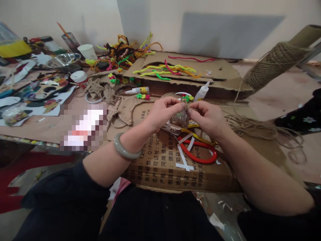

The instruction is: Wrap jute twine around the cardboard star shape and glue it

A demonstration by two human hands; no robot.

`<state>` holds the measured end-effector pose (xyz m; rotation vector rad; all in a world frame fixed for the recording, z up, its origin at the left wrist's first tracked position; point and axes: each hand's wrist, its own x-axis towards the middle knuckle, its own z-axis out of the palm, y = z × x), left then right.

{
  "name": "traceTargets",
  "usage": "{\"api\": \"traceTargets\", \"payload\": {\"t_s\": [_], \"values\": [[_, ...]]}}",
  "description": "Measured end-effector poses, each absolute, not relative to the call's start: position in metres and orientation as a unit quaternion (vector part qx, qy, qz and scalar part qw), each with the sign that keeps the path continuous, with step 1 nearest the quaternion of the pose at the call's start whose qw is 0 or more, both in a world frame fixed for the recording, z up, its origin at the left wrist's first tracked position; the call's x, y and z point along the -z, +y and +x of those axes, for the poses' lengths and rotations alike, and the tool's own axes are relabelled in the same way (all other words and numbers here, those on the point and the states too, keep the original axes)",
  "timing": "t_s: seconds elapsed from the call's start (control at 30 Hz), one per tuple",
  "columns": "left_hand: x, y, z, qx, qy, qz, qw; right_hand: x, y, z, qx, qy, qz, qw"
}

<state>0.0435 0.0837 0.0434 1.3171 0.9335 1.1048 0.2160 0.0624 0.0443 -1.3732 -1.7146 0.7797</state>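
Over a cardboard box (163,167), my left hand (164,113) and my right hand (209,118) meet. Both pinch the upper edge of a small star-shaped twine piece (180,119), fingertips nearly touching. Small green and yellow pom-pom-like decorations (187,98) show just above the fingers. Part of the star is hidden by the hands. Below it lie red-handled scissors (200,159) and a yellow-handled tool (198,134), with white paper strips (185,166) around them. A white glue bottle (202,91) tilts behind my right hand.
A twine roll (276,63) leans at the right, loose twine (247,129) below it. Coloured fuzzy stems (170,70) lie on cardboard behind. Twine-wrapped shapes (126,108) and a small yellow-labelled glue bottle (139,90) are left of my hands. A white cup (87,52) stands farther back.
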Motion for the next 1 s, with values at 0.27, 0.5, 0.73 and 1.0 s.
{"api": "traceTargets", "payload": {"t_s": [0.27, 0.5, 0.73, 1.0], "values": [[-0.0426, 0.0814, 0.0425, -0.442, 0.378, 0.579, 0.572, -0.0525, 0.0562, 0.2115, -0.258, -0.713, -0.535, 0.373], [-0.0449, 0.0810, 0.0439, -0.446, 0.393, 0.568, 0.569, -0.0505, 0.0580, 0.2117, -0.279, -0.710, -0.517, 0.388], [-0.0449, 0.0835, 0.0425, -0.469, 0.439, 0.539, 0.545, -0.0460, 0.0624, 0.2129, -0.356, -0.669, -0.501, 0.417], [-0.0449, 0.0826, 0.0425, -0.453, 0.414, 0.548, 0.568, -0.0509, 0.0609, 0.2121, -0.325, -0.687, -0.515, 0.397]]}}
